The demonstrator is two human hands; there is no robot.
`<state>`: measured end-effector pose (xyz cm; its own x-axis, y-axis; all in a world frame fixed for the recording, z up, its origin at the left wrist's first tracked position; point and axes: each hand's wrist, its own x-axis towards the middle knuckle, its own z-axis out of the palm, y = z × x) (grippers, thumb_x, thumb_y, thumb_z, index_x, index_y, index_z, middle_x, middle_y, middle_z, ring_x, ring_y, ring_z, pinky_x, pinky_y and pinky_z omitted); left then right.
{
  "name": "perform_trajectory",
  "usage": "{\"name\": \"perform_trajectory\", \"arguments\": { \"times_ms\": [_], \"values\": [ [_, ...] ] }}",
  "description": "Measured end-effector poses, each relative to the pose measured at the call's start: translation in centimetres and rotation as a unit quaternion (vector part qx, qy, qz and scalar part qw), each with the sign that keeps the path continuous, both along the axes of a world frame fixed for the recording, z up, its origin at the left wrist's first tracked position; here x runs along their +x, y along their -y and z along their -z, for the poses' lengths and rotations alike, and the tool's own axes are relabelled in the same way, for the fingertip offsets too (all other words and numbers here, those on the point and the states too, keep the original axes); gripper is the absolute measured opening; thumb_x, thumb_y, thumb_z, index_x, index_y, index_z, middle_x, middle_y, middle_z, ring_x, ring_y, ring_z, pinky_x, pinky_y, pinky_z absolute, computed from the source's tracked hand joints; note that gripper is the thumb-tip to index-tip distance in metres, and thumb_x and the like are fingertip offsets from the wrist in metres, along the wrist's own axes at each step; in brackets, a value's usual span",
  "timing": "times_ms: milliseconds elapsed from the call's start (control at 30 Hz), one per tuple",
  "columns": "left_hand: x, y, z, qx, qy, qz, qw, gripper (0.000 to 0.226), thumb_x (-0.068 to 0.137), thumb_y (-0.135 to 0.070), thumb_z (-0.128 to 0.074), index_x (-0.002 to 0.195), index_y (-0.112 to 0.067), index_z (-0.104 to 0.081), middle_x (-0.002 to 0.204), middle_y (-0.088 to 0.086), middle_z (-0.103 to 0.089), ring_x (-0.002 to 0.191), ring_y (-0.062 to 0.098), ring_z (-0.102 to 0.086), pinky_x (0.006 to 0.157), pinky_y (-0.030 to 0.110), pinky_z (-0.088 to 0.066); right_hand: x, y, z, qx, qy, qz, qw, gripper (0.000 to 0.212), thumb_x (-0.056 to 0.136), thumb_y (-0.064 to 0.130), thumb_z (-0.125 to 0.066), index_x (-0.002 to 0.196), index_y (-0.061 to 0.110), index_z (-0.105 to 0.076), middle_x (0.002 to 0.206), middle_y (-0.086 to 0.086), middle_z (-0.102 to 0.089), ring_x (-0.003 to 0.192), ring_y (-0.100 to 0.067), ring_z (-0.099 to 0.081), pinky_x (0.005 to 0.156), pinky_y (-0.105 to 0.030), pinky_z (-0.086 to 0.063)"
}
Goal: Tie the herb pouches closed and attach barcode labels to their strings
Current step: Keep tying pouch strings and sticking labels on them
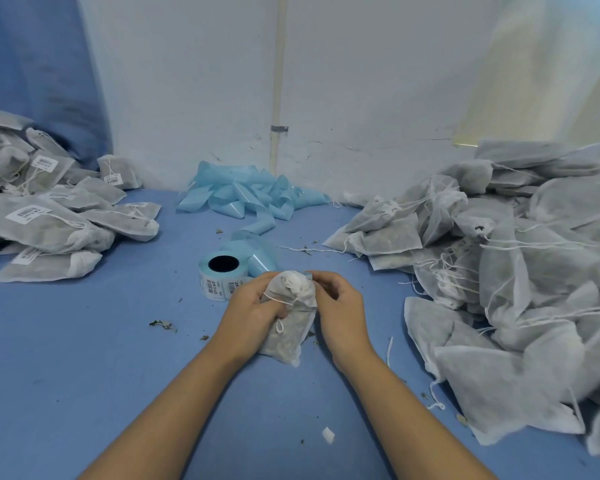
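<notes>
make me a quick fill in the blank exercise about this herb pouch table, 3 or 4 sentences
1. Both hands, the left hand and right hand, hold one ____ between them.
2. The label roll lies just ____ the held pouch.
3. The pouches that already carry barcode labels are piled on the person's ____ side.
4. The loose backing strip trailing from the roll is light ____ in colour.

Missing words: pouch; behind; left; blue

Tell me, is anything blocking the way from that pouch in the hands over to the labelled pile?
Nothing visible does. The herb pouch is held by both hands, and the blue table between it and the labelled pile shows only small herb crumbs.
</notes>
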<state>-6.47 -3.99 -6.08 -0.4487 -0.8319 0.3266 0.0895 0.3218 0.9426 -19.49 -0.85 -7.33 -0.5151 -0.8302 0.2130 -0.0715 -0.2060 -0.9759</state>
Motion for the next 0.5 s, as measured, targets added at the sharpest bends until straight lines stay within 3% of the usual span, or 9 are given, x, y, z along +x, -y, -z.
{"name": "perform_trajectory", "arguments": {
  "times_ms": [167, 500],
  "values": [
    [0.02, 0.01, 0.06, -0.001, -0.006, -0.006, 1.000, 0.041, 0.058, -0.009, -0.051, 0.093, -0.021, -0.069, 0.085, -0.011, -0.071, 0.080, 0.000, -0.063, 0.068, 0.011, -0.046, -0.03, -0.05, -0.11, -0.020, 0.005, 0.004, 1.000, 0.017, 0.091, 0.005, -0.059, 0.089, 0.017, -0.070, 0.087, 0.006, -0.071, 0.077, 0.002, -0.065, 0.071, -0.014, -0.050],
    [-0.02, 0.11, 0.06, 0.006, 0.001, -0.018, 1.000, 0.037, 0.058, -0.010, -0.051, 0.089, -0.019, -0.068, 0.077, -0.014, -0.068, 0.073, -0.001, -0.060, 0.064, 0.010, -0.044, -0.17, 0.10, 0.02, -0.009, 0.009, 0.025, 1.000, 0.021, 0.094, 0.007, -0.055, 0.085, 0.020, -0.068, 0.087, 0.003, -0.071, 0.080, -0.006, -0.065, 0.076, -0.019, -0.052]
  ]
}}
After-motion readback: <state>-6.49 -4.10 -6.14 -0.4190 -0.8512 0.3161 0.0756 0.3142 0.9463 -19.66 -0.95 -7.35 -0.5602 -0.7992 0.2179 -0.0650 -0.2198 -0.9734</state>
